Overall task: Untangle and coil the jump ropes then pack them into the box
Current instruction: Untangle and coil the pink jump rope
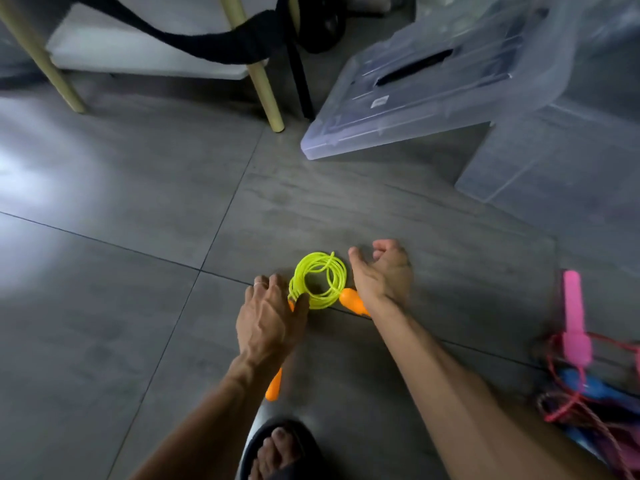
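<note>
Both hands [322, 299] prob. flanking coiled rope [320, 282]

The floor [138, 188] was grey tile, smooth with a soft sheen where light pooled. The yellow rope [320, 280] looked like glossy plastic cord, its orange handles [351, 301] smooth plastic too. The box [561, 168] and its lid [415, 95] were cloudy, translucent plastic. A black strap [207, 39] looked like matt woven cloth. The pink handle [575, 317] seemed plastic.
</note>
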`<state>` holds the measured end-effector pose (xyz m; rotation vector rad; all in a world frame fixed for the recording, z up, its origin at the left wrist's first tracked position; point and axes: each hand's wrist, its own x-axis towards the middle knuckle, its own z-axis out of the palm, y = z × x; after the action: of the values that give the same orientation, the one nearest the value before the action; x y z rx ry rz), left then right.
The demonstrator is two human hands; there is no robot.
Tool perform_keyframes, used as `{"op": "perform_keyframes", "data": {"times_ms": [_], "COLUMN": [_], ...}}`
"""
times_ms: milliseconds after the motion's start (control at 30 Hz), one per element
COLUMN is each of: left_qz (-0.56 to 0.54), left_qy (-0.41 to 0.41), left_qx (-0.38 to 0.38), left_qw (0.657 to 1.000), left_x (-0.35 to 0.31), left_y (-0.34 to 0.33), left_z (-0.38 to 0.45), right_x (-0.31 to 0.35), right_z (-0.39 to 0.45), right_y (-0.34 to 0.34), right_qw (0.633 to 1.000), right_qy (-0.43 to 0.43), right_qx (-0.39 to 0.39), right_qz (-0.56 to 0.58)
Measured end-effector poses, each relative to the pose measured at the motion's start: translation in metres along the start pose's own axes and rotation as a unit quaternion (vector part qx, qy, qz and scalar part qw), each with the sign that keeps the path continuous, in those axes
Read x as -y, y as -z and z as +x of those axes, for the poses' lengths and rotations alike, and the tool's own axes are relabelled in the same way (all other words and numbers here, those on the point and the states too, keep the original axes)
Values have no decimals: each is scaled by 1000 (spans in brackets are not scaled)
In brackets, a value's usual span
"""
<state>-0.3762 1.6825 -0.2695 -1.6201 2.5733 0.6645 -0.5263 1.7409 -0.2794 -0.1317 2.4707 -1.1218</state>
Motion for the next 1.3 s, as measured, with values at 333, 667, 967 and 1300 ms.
{"op": "perform_keyframes", "data": {"times_ms": [333, 667, 967, 1300], "left_qz": [-8, -23, 0, -67], "left_qy": [-229, -237, -218, -315], "left_qx": [98, 183, 197, 82], "left_qw": [969, 954, 956, 943], "left_x": [-118, -199, -188, -202], "left_y": [-19, -110, -149, -50], "left_z": [-111, -164, -171, -174], "right_x": [-26, -148, -184, -102], "right_z": [-1, 41, 73, -9], "right_y": [159, 274, 250, 328], "right_qw": [986, 978, 968, 977], "right_qy": [108, 21, -58, 30], "right_qx": [-50, -45, 80, 202], "right_qz": [-118, -204, -229, 67]}}
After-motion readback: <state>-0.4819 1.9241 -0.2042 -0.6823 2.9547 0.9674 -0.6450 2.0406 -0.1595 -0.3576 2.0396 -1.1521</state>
